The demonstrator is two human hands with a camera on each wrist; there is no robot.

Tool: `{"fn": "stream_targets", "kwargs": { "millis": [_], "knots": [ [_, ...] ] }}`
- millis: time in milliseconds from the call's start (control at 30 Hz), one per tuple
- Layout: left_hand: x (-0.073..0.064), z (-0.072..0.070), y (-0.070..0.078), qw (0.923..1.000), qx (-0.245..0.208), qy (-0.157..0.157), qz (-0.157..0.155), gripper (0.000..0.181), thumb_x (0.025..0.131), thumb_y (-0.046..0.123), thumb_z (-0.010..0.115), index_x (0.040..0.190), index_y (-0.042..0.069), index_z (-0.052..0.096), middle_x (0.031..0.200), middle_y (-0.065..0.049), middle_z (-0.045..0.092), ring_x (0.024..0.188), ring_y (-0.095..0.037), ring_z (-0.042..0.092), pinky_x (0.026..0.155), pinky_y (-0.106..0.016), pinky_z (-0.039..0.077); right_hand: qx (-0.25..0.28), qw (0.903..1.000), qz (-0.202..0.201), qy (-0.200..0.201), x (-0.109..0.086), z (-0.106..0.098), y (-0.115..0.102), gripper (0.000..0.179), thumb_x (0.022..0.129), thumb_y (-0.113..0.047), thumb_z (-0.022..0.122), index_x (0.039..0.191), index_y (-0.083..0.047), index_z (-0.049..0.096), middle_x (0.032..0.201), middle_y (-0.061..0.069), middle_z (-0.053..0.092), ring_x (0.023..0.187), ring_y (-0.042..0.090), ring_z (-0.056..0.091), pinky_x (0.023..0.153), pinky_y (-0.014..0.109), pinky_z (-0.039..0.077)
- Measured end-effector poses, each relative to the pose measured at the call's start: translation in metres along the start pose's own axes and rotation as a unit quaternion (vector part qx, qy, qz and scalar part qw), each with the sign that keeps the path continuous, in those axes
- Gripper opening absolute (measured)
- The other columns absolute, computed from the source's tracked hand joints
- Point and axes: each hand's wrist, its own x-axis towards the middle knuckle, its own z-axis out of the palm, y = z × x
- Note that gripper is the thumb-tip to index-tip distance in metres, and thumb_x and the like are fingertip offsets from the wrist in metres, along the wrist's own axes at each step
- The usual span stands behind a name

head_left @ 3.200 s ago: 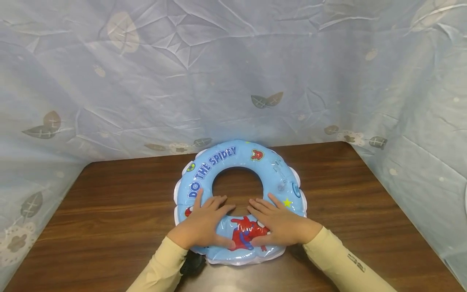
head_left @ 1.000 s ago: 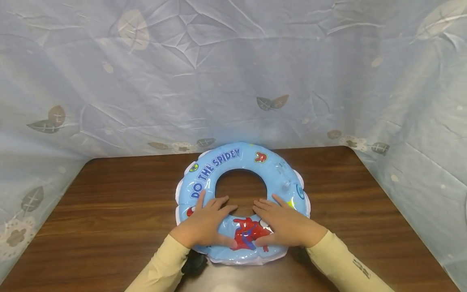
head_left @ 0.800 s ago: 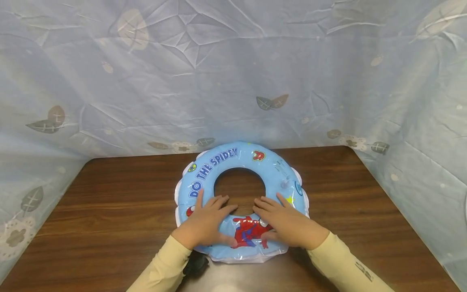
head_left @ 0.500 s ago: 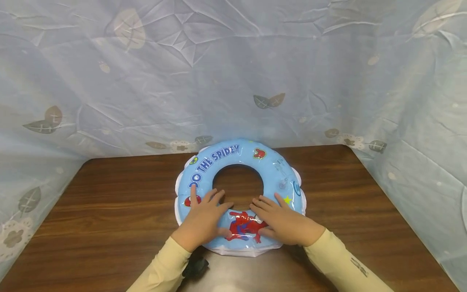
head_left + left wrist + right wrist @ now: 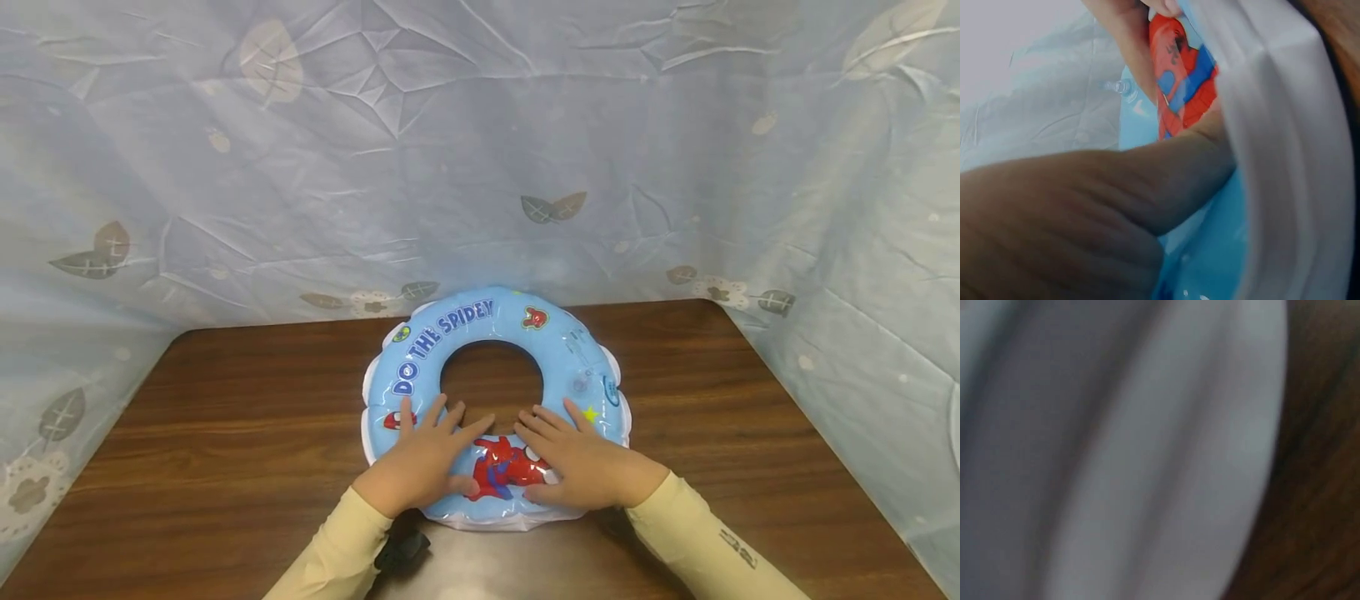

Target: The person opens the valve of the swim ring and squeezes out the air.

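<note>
Two hands (image 5: 420,462) (image 5: 588,465), splayed, apparently pressing inflatable ring (image 5: 508,321)

Ring (image 5: 510,315) on table (image 5: 240,433) before cloth (image 5: 450,158); left hand (image 5: 422,458), right hand (image 5: 587,465) on ring's near side

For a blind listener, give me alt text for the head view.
A person's left hand and right hand rest on the near part of a blue inflatable swim ring lettered "DO THE SPIDEY". It lies on a wood-grain table before a leaf-print cloth.
</note>
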Motion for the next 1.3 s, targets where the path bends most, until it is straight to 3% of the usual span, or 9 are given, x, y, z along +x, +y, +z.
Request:
{"fn": "stream_targets", "kwargs": {
  "millis": [233,367,500,800,1300],
  "knots": [
    [0.0009,-0.0004,-0.0002,0.9993,-0.007,-0.037,-0.007,0.079,0.089,0.057,0.07,0.158,0.028,0.045,0.166,-0.019,0.033,0.156,-0.047,0.016,0.114,-0.08,-0.002,0.005,1.0,0.004,-0.005,-0.0015,-0.0008,0.0002,0.09,0.096,-0.064,0.057,0.16,-0.005,0.037,0.169,0.014,0.029,0.158,0.036,0.019,0.124,0.064,0.0],
    [-0.0004,-0.0005,-0.0019,0.9981,-0.007,-0.059,-0.015,0.09,0.084,0.075,0.061,0.159,0.031,0.042,0.169,-0.016,0.027,0.157,-0.044,0.012,0.115,-0.078,-0.005,0.014,0.9998,0.006,-0.011,-0.0006,-0.0006,0.0004,0.095,0.094,-0.07,0.055,0.161,-0.005,0.035,0.169,0.013,0.027,0.158,0.036,0.017,0.124,0.064,-0.001],
    [-0.0004,0.0,-0.0026,0.9972,-0.004,-0.072,-0.019,0.105,0.074,0.088,0.062,0.16,0.032,0.04,0.171,-0.014,0.023,0.158,-0.043,0.009,0.115,-0.078,-0.006,0.024,0.9995,0.009,-0.016,-0.0004,-0.0007,0.0004,0.098,0.092,-0.072,0.055,0.161,-0.005,0.034,0.17,0.013,0.026,0.159,0.036,0.015,0.124,0.063,-0.002],
    [0.0002,-0.0009,0.0001,0.9969,-0.002,-0.075,-0.023,0.106,0.072,0.083,0.069,0.16,0.031,0.041,0.17,-0.015,0.024,0.157,-0.043,0.009,0.114,-0.079,-0.005,0.023,0.9996,0.012,-0.014,0.0,-0.0008,-0.0001,0.096,0.091,-0.068,0.06,0.16,-0.005,0.035,0.17,0.014,0.027,0.158,0.036,0.016,0.124,0.063,-0.002],
    [0.0,0.0005,-0.0002,0.9974,0.005,-0.069,-0.019,0.105,0.074,0.083,0.067,0.16,0.029,0.041,0.17,-0.016,0.024,0.157,-0.044,0.01,0.114,-0.079,-0.004,0.025,0.9994,0.016,-0.018,0.0002,-0.0011,-0.0016,0.095,0.092,-0.066,0.06,0.161,-0.006,0.034,0.17,0.013,0.026,0.159,0.035,0.014,0.124,0.062,-0.003]
  ]
}}
